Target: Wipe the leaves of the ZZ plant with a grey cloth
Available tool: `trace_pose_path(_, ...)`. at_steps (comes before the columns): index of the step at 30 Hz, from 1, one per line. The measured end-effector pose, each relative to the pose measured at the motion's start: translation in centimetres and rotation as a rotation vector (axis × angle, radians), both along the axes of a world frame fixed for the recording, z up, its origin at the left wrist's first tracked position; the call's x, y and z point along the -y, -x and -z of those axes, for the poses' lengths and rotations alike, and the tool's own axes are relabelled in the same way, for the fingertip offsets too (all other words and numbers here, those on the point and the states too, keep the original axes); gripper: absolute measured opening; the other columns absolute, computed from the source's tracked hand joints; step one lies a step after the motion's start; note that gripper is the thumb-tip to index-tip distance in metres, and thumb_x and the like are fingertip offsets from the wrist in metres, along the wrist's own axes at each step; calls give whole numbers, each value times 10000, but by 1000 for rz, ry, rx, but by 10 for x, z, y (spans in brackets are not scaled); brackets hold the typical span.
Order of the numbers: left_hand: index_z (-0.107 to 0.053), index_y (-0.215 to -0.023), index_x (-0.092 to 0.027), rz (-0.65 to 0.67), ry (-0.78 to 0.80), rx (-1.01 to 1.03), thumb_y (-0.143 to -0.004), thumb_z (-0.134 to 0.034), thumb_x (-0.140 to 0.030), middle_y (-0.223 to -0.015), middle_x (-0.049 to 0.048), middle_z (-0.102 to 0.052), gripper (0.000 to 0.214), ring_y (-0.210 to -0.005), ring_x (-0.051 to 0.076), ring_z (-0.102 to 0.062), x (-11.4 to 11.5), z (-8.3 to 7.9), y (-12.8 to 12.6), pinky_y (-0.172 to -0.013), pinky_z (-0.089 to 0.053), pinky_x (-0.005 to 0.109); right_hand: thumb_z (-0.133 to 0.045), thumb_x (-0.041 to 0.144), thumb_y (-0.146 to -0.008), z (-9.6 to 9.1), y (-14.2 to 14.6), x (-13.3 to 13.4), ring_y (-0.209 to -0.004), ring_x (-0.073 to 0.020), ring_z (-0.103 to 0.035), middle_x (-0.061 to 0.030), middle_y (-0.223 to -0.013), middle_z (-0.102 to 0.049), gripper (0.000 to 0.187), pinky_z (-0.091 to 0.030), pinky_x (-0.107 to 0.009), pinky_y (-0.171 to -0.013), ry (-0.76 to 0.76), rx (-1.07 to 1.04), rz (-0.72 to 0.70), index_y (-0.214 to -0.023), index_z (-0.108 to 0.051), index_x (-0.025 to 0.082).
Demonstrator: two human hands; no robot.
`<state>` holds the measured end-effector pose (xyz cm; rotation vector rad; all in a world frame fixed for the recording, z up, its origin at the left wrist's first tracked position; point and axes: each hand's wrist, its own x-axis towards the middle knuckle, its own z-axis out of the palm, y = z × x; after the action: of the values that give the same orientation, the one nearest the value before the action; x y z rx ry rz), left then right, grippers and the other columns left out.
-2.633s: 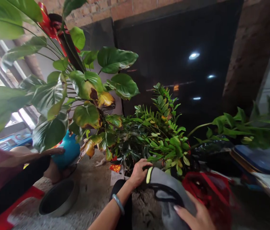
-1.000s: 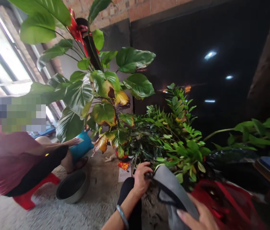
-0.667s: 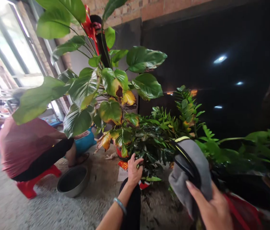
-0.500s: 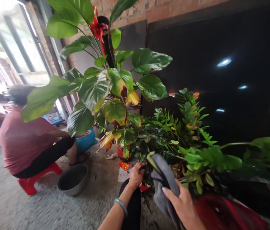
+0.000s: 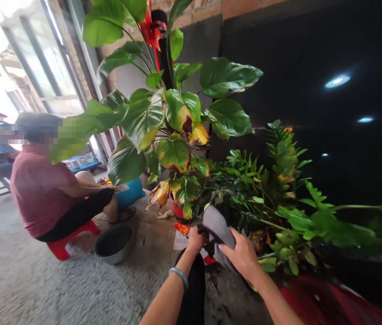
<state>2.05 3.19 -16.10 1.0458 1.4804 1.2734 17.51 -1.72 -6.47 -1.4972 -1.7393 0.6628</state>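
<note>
Gray cloth (image 5: 215, 223) farther left, long axis forward-left

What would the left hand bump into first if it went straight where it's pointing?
The left hand has a blurry dark thing at its fingers; straight beyond that, it would probably first meet the grey cloth gripped by the right hand. Depth is unclear, so they may be touching.
</note>
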Motion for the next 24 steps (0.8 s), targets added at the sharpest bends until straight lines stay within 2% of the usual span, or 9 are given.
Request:
trace_pose_path(2,-595,-488,-147,-13,-2,31,-560,-566,-83,-400,-61,-458,101,-435,87,-435,1,-2,3,-440,-340,189,-610,278,-600,1,-7,13,-806,-281,-675,-100,-849,-733,375,-497,-369,-749,-6,-4,-38,-958,-669,184)
trace_pose_path(4,-624,-531,-146,-21,6,67,-567,-567,-95,-378,-66,-448,84,-397,82,-413,2,-5,3,-415,-328,190,-600,311,-623,-15,-7,15,-859,-286,-671,-117,-927,-727,431,-498,-373,-775,-81,-46,-21,-1027,-649,168)
trace_pose_path(7,-661,-593,-140,-36,23,108,-581,-582,-133,-354,-69,-439,80,-347,75,-385,4,-9,0,-376,-287,187,-588,364,-664,-47,5,-8,-924,-290,-655,-131,-1016,-708,495,-488,-384,-809,-260,-74,69,-1113,-606,159)
trace_pose_path(9,-672,-615,-139,-49,22,126,-574,-591,-135,-349,-68,-443,91,-342,75,-388,6,-11,-1,-374,-282,185,-582,345,-680,-54,15,-25,-945,-293,-650,-144,-1033,-701,496,-478,-388,-825,-272,-18,104,-1133,-592,144)
trace_pose_path(12,-671,-596,-137,-57,13,147,-544,-594,-106,-346,-66,-445,98,-350,76,-395,7,-13,3,-386,-298,189,-572,265,-688,-34,17,-28,-908,-302,-665,-157,-971,-716,461,-482,-380,-789,-78,180,25,-1124,-604,121)
trace_pose_path(15,-657,-536,-135,-50,6,166,-509,-575,-77,-364,-51,-477,104,-381,85,-422,7,-13,10,-406,-320,194,-592,194,-632,-1,2,0,-873,-315,-673,-152,-896,-729,440,-488,-374,-759,77,342,-104,-1065,-648,134)
trace_pose_path(17,-637,-490,-137,-41,0,179,-489,-559,-67,-389,-40,-511,105,-413,90,-447,7,-13,12,-426,-335,195,-605,188,-602,4,-9,18,-881,-310,-672,-136,-909,-732,440,-491,-366,-759,69,301,-131,-1038,-665,164)
trace_pose_path(20,-620,-465,-142,-28,6,189,-479,-542,-79,-377,-41,-506,102,-401,85,-437,8,-16,10,-424,-333,197,-597,258,-642,-18,-12,16,-869,-285,-674,-106,-946,-730,446,-497,-358,-754,-82,90,-56,-1081,-641,194)
trace_pose_path(24,-676,-583,-139,-32,28,176,-484,-549,-115,-366,-47,-496,163,-370,87,-428,11,-20,2,-396,-310,199,-587,321,-688,-49,5,-22,-893,-278,-666,-121,-994,-714,475,-486,-368,-793,-209,-33,90,-1135,-595,161)
